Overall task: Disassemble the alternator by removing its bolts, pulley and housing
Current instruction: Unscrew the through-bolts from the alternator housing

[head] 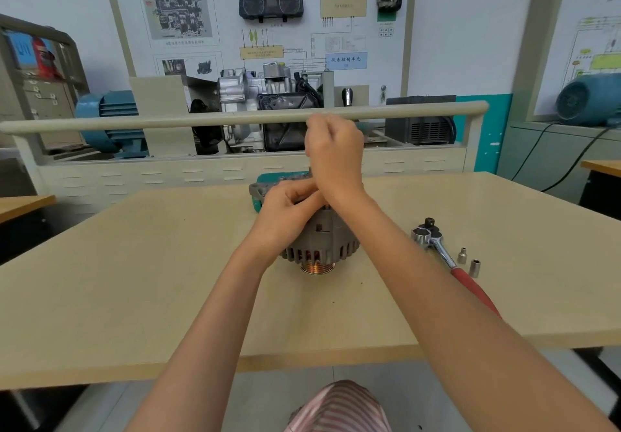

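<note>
Both hands on the alternator, frame centre, pulley end down.

Left hand [289,210] curls over the upper left of the alternator [322,240], fingers bent round the housing edge, bracing it. Right hand [336,152] is raised above the top, fingers closed into a loose fist; whether it pinches a bolt or small tool I cannot tell. Alternator stands on the surface [134,280], copper-coloured pulley [317,267] underneath, ribbed vents facing the camera. Judged heavy, rigid cast metal, top-heavy on that narrow pulley; best held by the ribbed body or mounting ear, not the vents. Ratchet [447,257] with red handle lies right of centre, two small sockets [468,262] just beside it.
</note>
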Motion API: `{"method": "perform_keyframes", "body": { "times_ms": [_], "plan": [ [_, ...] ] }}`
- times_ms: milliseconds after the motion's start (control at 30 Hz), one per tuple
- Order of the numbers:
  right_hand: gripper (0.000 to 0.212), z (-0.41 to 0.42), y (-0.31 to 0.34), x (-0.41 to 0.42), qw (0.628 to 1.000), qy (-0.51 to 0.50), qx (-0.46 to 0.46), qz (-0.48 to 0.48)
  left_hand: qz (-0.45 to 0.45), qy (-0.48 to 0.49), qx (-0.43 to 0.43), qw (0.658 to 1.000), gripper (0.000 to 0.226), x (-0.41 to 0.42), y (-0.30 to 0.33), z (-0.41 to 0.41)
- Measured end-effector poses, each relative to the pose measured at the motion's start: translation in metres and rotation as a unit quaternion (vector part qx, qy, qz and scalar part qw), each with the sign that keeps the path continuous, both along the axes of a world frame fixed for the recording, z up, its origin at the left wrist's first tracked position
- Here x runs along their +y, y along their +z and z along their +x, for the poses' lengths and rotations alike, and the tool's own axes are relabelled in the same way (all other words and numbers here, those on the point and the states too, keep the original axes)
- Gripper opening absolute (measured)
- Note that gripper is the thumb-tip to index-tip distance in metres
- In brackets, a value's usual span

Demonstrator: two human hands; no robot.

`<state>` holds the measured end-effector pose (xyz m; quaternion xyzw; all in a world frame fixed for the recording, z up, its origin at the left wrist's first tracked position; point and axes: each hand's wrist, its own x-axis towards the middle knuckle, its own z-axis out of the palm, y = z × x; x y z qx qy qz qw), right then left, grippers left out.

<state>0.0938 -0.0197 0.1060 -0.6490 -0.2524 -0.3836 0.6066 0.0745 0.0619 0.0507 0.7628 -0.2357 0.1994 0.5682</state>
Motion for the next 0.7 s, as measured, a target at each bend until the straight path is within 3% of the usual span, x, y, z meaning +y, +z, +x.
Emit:
{"method": "perform_keyframes", "body": {
  "times_ms": [67, 133, 200, 233, 300, 367, 400, 467, 533, 600, 700],
  "plan": [
    [0.045, 0.003, 0.006, -0.007, 0.977, 0.179, 0.077, 0.080, 0.003, -0.006, -0.003, 1.000, 0.024, 0.000, 0.001, 0.000],
    [0.057, 0.010, 0.010, -0.014, 0.925, 0.328, 0.129, 0.141, -0.003, -0.014, -0.006, 1.000, 0.027, 0.001, 0.002, -0.001],
    [0.061, 0.013, 0.012, -0.015, 0.893, 0.389, 0.147, 0.173, -0.005, -0.017, 0.000, 1.000, 0.027, 0.002, 0.002, -0.001],
    [0.061, 0.012, 0.012, -0.015, 0.897, 0.381, 0.143, 0.173, -0.007, -0.014, 0.003, 1.000, 0.025, 0.002, 0.001, -0.001],
    [0.055, 0.008, 0.006, -0.011, 0.944, 0.284, 0.105, 0.133, -0.001, -0.003, 0.006, 1.000, 0.021, 0.002, 0.001, -0.001],
    [0.038, 0.002, -0.006, -0.008, 0.993, 0.110, 0.017, 0.048, 0.013, 0.002, 0.005, 1.000, 0.020, 0.003, 0.001, -0.001],
    [0.030, 0.000, -0.013, -0.007, 0.999, -0.002, -0.041, 0.003, 0.017, 0.001, 0.004, 1.000, 0.022, 0.003, 0.002, -0.001],
    [0.018, -0.001, -0.023, -0.003, 0.963, -0.236, -0.104, -0.082, 0.014, 0.016, 0.005, 1.000, 0.041, 0.004, 0.001, 0.000],
    [0.017, -0.004, -0.026, 0.003, 0.919, -0.358, -0.105, -0.131, 0.010, 0.027, 0.013, 0.999, 0.055, 0.005, -0.001, 0.000],
    [0.018, -0.005, -0.022, 0.006, 0.930, -0.333, -0.095, -0.126, 0.007, 0.027, 0.012, 1.000, 0.062, 0.004, -0.002, 0.000],
    [0.029, -0.003, -0.008, 0.005, 0.983, -0.158, -0.059, -0.072, 0.007, 0.006, -0.001, 1.000, 0.057, 0.002, 0.000, -0.002]
  ]
}}
